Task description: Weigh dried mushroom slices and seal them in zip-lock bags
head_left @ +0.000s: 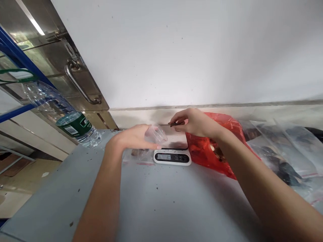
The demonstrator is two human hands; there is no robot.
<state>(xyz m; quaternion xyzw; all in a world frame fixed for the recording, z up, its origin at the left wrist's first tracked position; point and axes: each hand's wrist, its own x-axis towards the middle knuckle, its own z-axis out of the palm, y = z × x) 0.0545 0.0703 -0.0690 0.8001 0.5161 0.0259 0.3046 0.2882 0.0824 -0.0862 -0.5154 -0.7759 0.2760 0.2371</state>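
Observation:
A small kitchen scale (172, 162) stands near the wall, its display reading about 3.0. Beside and above its plate, my left hand (132, 137) is closed around a small clear plastic bag (156, 133), whose mouth appears spread. Just over the plate, my right hand (195, 121) pinches a small dark, dried-looking piece (177, 124) between thumb and fingers. A red plastic bag (205, 160) lies open right of the scale, with brownish pieces (217, 152) showing inside, partly behind my right forearm. Under my left hand, another clear bag (143, 156) holds something brown.
Several clear zip bags (290, 148) with dark contents lie at the right. A large water bottle (73, 117) with a green label stands at the left table edge, near a blue metal frame (25, 53) and a metal door handle (80, 87). Dark crumbs dot the grey table (156, 215).

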